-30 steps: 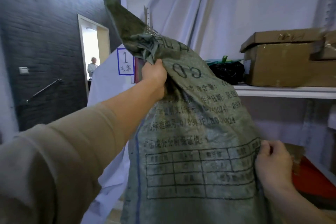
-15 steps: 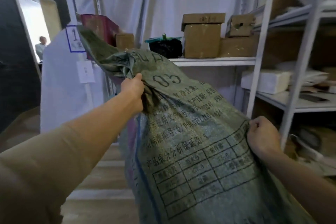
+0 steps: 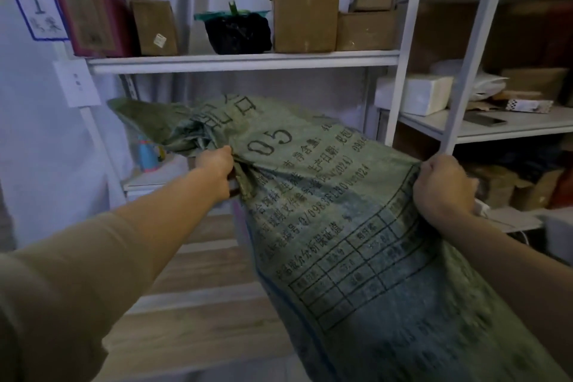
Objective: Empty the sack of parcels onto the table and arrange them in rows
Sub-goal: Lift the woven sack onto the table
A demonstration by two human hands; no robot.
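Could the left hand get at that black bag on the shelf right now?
Probably not: the left hand is gripping the sack, and the black bag sits on the shelf well above it.

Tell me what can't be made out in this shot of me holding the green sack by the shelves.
All in the head view:
- Parcels: hidden inside the sack, whose woven cloth covers them.
- Sack's lower end: cut off by the bottom edge.
- Sack's mouth: bunched in the left hand, so whether it is tied cannot be told.
- Right hand: its fingertips are buried in the cloth.
- Table: not in view.
- Sack's small print: too blurred to read.
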